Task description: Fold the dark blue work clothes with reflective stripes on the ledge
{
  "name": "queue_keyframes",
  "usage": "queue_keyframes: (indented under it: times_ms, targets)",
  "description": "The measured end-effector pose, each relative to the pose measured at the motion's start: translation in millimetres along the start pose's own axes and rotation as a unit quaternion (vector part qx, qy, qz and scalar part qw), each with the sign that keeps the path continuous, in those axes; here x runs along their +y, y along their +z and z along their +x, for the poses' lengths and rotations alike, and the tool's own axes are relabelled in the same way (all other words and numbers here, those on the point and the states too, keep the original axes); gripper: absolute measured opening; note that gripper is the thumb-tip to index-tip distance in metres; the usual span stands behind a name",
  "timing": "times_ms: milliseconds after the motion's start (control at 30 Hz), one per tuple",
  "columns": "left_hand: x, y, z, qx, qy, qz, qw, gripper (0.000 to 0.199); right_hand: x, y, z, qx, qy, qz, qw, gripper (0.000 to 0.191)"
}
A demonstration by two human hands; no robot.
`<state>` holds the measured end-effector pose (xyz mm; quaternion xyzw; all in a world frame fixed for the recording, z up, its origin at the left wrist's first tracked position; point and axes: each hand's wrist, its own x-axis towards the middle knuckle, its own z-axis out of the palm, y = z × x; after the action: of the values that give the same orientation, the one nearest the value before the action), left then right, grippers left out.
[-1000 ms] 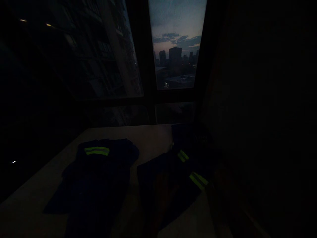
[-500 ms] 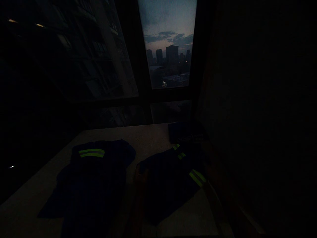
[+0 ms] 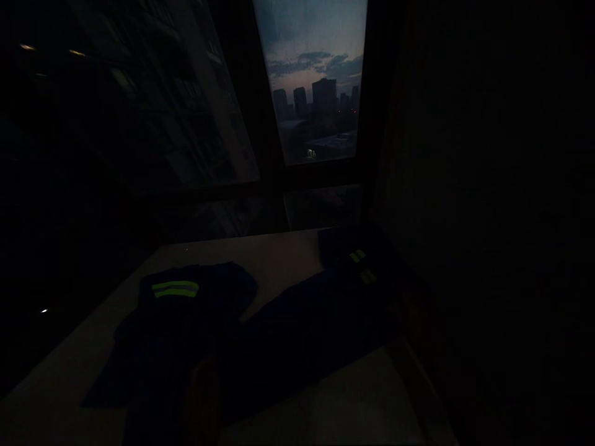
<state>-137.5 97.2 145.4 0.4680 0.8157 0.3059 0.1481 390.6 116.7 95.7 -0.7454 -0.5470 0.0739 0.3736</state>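
Observation:
The scene is very dark. A dark blue garment (image 3: 307, 328) with yellow-green reflective strips (image 3: 362, 266) lies stretched across the right half of a pale surface. My left hand (image 3: 204, 384), a dim reddish shape, is at its near left end and appears closed on the cloth; single fingers do not show. At the garment's right end is my right hand (image 3: 416, 310), barely visible, its fingers lost in the dark. A second dark blue garment (image 3: 186, 328), with one reflective strip (image 3: 175, 288), lies to the left, partly overlapped by the first one.
A pale tabletop or ledge (image 3: 279, 254) runs back to dark window frames (image 3: 320, 173). A dark folded item (image 3: 334, 241) lies at the back right. On the right rises a dark wall (image 3: 488, 186). City buildings (image 3: 324, 96) show through the glass.
My left hand has moved left and nearer, drawing the garment's edge along. My right hand has shifted slightly right. The reflective strips moved right, and the lower right strip has gone from sight.

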Motion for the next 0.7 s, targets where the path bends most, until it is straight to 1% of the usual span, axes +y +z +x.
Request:
queue_keyframes:
  times_ms: [33,67,100,133,167,200,233,267,300,367,400,433,467,500,600,667,700]
  targets:
    - [9.2,13.0,-8.3,-0.012,0.040,0.018,0.999,0.055,-7.2,13.5,-5.5,-0.037,-0.032,-0.004,0.999,0.046]
    - [20.3,27.7,-16.8,-0.027,0.097,0.044,0.994,0.054,-15.2,27.8,-9.5,-0.074,-0.065,-0.010,0.995,0.043]
    - [32.2,43.5,-24.8,-0.043,0.169,0.073,0.982,0.051,-23.6,41.9,-12.0,-0.104,-0.091,-0.018,0.990,0.041]
    - [43.9,59.7,-31.6,-0.071,0.245,0.108,0.961,0.048,-31.7,54.9,-13.2,-0.126,-0.104,-0.032,0.986,0.041]
    - [54.5,75.2,-36.3,-0.095,0.309,0.146,0.935,0.046,-39.1,66.3,-13.1,-0.140,-0.101,-0.052,0.984,0.043]
    - [63.5,89.2,-38.3,-0.107,0.346,0.180,0.915,0.047,-45.5,75.4,-12.0,-0.149,-0.088,-0.070,0.982,0.046]
    - [70.9,100.7,-37.0,-0.127,0.362,0.210,0.899,0.048,-50.7,81.8,-10.2,-0.157,-0.070,-0.083,0.982,0.049]
    - [77.1,109.1,-32.3,-0.149,0.362,0.228,0.892,0.050,-54.6,85.3,-8.0,-0.163,-0.055,-0.090,0.981,0.052]
    - [82.9,113.9,-24.2,-0.173,0.347,0.234,0.891,0.050,-57.3,85.9,-6.0,-0.168,-0.044,-0.086,0.981,0.054]
    - [96.7,112.2,-0.1,-0.222,0.304,0.207,0.903,0.046,-58.7,78.7,-4.8,-0.169,-0.038,-0.050,0.984,0.059]
    - [105.9,106.2,14.5,-0.231,0.283,0.178,0.914,0.044,-57.5,71.4,-6.9,-0.167,-0.044,-0.025,0.985,0.059]
    - [116.7,97.4,29.7,-0.224,0.264,0.148,0.926,0.042,-55.3,62.1,-11.5,-0.163,-0.052,-0.002,0.985,0.059]
    - [128.9,86.8,44.7,-0.207,0.256,0.116,0.937,0.041,-52.0,51.3,-18.7,-0.156,-0.064,0.020,0.985,0.058]
    - [141.6,75.0,58.8,-0.178,0.254,0.094,0.946,0.040,-47.9,39.8,-28.7,-0.150,-0.077,0.037,0.985,0.056]
    - [175.2,41.0,91.2,-0.077,0.242,0.096,0.962,0.034,-33.9,8.1,-69.9,-0.151,-0.105,0.047,0.982,0.051]
    - [188.4,26.1,102.8,-0.043,0.234,0.107,0.965,0.033,-26.2,-4.5,-99.1,-0.165,-0.085,0.026,0.982,0.044]
    - [191.7,22.3,105.4,-0.036,0.232,0.110,0.966,0.033,-23.5,-7.5,-111.9,-0.169,-0.064,0.011,0.983,0.040]
